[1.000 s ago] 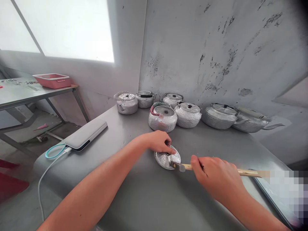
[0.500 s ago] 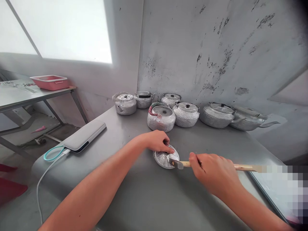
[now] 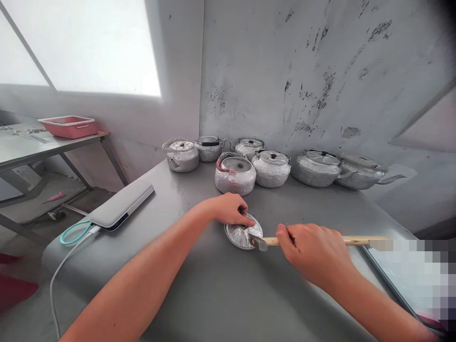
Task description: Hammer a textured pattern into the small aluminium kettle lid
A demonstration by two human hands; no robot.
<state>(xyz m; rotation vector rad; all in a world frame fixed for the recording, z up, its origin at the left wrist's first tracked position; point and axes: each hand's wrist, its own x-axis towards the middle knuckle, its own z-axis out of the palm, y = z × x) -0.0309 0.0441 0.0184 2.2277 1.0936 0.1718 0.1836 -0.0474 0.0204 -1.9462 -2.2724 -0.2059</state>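
Observation:
A round silvery kettle lid (image 3: 237, 237) with a hammered, wrinkled surface lies on the grey table. My left hand (image 3: 231, 209) is closed on the lid's far side, its thumb near the middle; the other fingers are partly hidden. In my right hand (image 3: 313, 254) is a hammer (image 3: 259, 242), gripped round its pale wooden handle. Its small metal head meets the lid's right side, touching it or just over it. Right behind the lid stands a silver kettle (image 3: 235, 180) with a red and green wrapped handle, its top lacking a lid.
Several more silver kettles, such as one with a black-knobbed lid (image 3: 272, 170), stand along the wall. A grey power bank (image 3: 123, 204) with a white cable lies at the left. A red basket (image 3: 71, 127) sits on another table. A dark-edged panel (image 3: 388, 280), partly pixelated, is at the right.
The whole view has shifted slightly, so things appear a little further left. Both hands keep their holds, and the hammer head stays at the lid's right side.

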